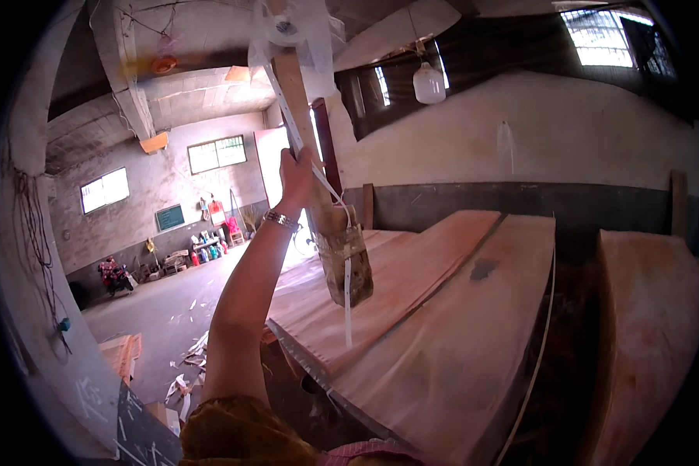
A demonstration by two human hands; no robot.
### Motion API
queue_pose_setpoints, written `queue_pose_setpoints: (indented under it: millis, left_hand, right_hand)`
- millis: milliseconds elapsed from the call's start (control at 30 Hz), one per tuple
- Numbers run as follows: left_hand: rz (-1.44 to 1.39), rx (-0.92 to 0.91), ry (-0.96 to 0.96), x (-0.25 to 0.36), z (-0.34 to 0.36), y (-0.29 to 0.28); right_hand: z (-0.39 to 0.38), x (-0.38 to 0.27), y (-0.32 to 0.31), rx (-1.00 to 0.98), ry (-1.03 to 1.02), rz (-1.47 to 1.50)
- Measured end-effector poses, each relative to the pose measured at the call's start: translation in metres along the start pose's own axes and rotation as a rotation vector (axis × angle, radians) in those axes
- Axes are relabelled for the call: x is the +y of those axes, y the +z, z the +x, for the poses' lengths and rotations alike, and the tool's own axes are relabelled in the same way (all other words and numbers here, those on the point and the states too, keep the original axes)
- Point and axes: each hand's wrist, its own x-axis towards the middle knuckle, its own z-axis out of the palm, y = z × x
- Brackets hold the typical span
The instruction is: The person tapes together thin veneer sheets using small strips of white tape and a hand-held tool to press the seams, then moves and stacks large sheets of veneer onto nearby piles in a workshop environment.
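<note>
My left hand (296,183), with a metal bracelet at the wrist, reaches up and is closed around a long wooden post (289,87). The post hangs or stands at a slight tilt in front of me; what bears it above is out of sight. Clear plastic sheeting (293,29) covers its upper part. At the lower end is a thick brown block (348,268) wrapped in clear tape or film. A narrow white strip (348,311) runs along the post past my hand and dangles below the block. My right hand is out of view.
Below the post spreads a large table (450,334) covered in pinkish-brown sheeting, with a dark seam across it. Another covered surface (652,326) stands at the right. A white lamp (429,83) hangs overhead. Scraps (181,386) litter the floor at left; a motorbike (115,276) stands farther back.
</note>
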Motion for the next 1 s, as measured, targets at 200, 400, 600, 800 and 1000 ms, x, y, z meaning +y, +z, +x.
queue_pose_setpoints:
  millis: [200,400,600,800,1000]
  left_hand:
    - [0.180,0.021,0.158,-0.023,0.011,-0.014]
    - [0.170,-0.100,-0.014,-0.004,-0.006,-0.014]
    - [0.034,-0.203,-0.145,-0.034,-0.022,-0.053]
    - [-0.029,-0.092,-0.301,-0.063,-0.094,-0.094]
    - [-0.285,-0.099,-0.770,-0.187,-0.252,-0.194]
  right_hand:
    - [-0.044,0.050,-0.027,0.017,0.081,-0.027]
    - [-0.104,0.107,-0.064,0.066,0.215,-0.069]
    - [-0.156,0.153,-0.105,0.118,0.337,-0.143]
    - [-0.209,0.188,-0.140,0.221,0.449,-0.198]
    - [-0.231,0.194,-0.158,0.288,0.515,-0.214]
